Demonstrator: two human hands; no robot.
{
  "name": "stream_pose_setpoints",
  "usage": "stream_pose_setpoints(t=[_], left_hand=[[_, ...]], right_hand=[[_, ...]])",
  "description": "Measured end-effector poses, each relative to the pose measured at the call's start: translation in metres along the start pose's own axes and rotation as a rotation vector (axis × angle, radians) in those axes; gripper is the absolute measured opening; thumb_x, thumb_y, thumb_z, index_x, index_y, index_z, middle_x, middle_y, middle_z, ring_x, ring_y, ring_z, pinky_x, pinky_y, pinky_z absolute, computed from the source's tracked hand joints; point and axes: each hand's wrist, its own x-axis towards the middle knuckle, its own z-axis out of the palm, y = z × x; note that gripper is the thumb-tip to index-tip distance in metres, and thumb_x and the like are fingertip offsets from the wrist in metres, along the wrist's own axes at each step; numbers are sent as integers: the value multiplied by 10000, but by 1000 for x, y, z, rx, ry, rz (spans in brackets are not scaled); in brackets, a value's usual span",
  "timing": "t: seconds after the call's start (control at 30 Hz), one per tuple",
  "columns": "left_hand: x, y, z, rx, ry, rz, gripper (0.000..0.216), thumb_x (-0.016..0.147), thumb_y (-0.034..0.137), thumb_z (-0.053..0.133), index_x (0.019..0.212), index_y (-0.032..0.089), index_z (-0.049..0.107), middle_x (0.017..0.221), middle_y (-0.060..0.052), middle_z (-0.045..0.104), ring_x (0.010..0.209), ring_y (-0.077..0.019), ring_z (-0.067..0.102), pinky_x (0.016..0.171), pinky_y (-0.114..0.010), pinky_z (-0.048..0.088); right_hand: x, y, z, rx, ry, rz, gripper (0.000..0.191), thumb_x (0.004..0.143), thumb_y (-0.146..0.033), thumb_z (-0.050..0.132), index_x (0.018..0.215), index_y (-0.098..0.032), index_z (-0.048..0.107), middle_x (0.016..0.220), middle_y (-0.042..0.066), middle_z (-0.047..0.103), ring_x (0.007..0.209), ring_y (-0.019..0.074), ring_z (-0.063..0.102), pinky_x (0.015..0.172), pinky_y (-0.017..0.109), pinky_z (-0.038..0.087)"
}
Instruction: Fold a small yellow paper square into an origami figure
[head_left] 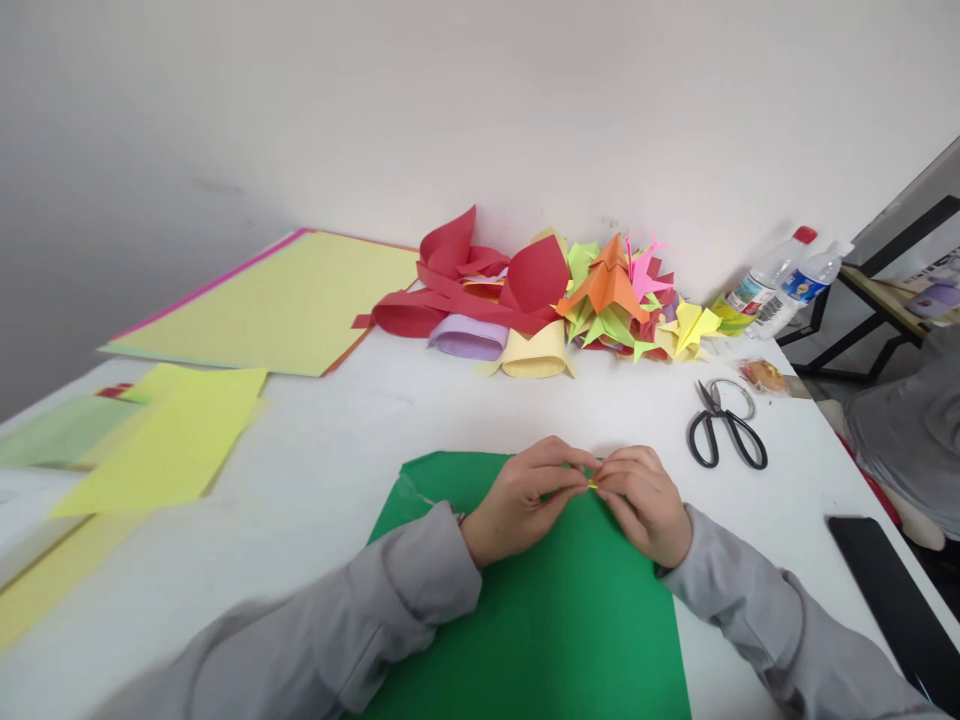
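Note:
My left hand point(525, 495) and my right hand point(645, 500) meet fingertip to fingertip over a green sheet of paper point(540, 620) on the white table point(360, 440). Both are closed in a pinch on a small folded yellow piece of paper point(592, 483), of which only a sliver shows between the fingers. Grey sleeves cover both forearms.
A heap of folded coloured paper figures and curled strips point(555, 300) lies against the wall. Black scissors point(724, 430) lie to the right, near two plastic bottles point(780, 275). Yellow sheets point(172, 440) and a large sheet point(277, 300) lie left. A dark phone point(892, 600) rests at the right edge.

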Motion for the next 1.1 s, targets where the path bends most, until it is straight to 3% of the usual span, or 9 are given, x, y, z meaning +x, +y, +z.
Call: stream_pose_setpoints(t=[0.13, 0.33, 0.67, 0.9, 1.1], left_hand=[[0, 0, 0, -2, -7, -3, 136, 839, 62, 564, 841, 156, 663, 951, -110, 702, 835, -167, 630, 744, -310, 549], [0, 0, -2, -13, 33, -109, 86, 839, 144, 602, 810, 158, 682, 970, -113, 699, 796, -155, 642, 736, -301, 563], [-1, -1, -1, -16, -8, -32, 133, 840, 74, 571, 828, 160, 672, 942, -105, 700, 857, -166, 642, 759, -300, 555], [-1, 0, -2, -24, 65, -112, 67, 815, 124, 631, 850, 155, 680, 993, -118, 693, 792, -149, 650, 724, -287, 570], [-1, -1, -2, -32, 21, -74, 106, 833, 105, 599, 799, 156, 684, 987, -113, 692, 783, -142, 641, 741, -290, 566]], right_hand=[[0, -1, -2, -2, -10, -40, 180, 850, -71, 506, 955, -191, 588, 852, 57, 685, 889, 206, 599, 775, 389, 505], [0, -1, -2, 21, 37, 32, 167, 855, -92, 518, 943, -209, 597, 863, 55, 689, 862, 198, 609, 762, 383, 507], [1, 0, -1, 8, -7, -14, 188, 859, -90, 523, 985, -198, 611, 871, 54, 701, 891, 206, 605, 783, 395, 504], [1, 0, -3, 10, 14, -5, 204, 846, -68, 519, 985, -197, 597, 887, 63, 693, 888, 207, 597, 767, 395, 510], [0, 1, -1, 21, 12, 2, 181, 840, -103, 573, 990, -199, 603, 892, 63, 701, 897, 209, 602, 784, 399, 505]])
